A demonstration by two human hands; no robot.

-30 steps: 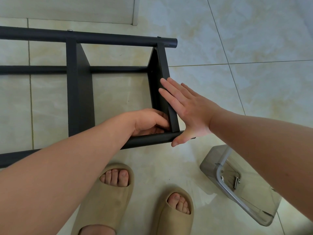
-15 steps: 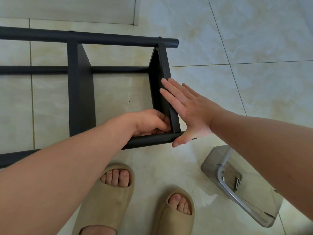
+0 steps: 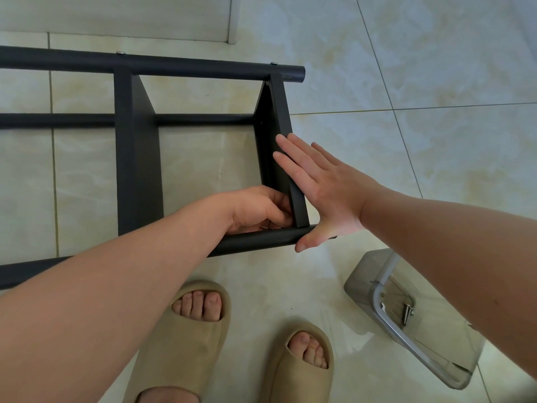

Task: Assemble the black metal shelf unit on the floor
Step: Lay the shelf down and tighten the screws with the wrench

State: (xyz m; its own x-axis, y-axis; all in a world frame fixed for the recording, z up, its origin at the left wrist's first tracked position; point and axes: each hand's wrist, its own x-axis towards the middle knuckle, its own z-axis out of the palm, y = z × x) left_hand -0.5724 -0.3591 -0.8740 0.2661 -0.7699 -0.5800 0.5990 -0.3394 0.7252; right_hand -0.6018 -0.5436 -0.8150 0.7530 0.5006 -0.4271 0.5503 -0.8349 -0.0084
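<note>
The end panel (image 3: 280,112) is steadied by the flat, straight-fingered right hand (image 3: 328,193), likely for alignment; the left hand (image 3: 255,207) is curled at the inner corner, and what its grip holds cannot be told.

The black shelf frame (image 3: 136,158) lies on the tiled floor (image 3: 436,68), filling nine to twelve o'clock. The right grip (image 3: 328,193), a flat hand, presses the end panel's (image 3: 279,112) outer face. The left grip (image 3: 258,209) curls into the inner corner by the near tube (image 3: 261,239); anything it holds is hidden. Tan slippers (image 3: 186,338) are at six o'clock, and a clear tray (image 3: 453,370) with screws (image 3: 406,311) at four.
</note>
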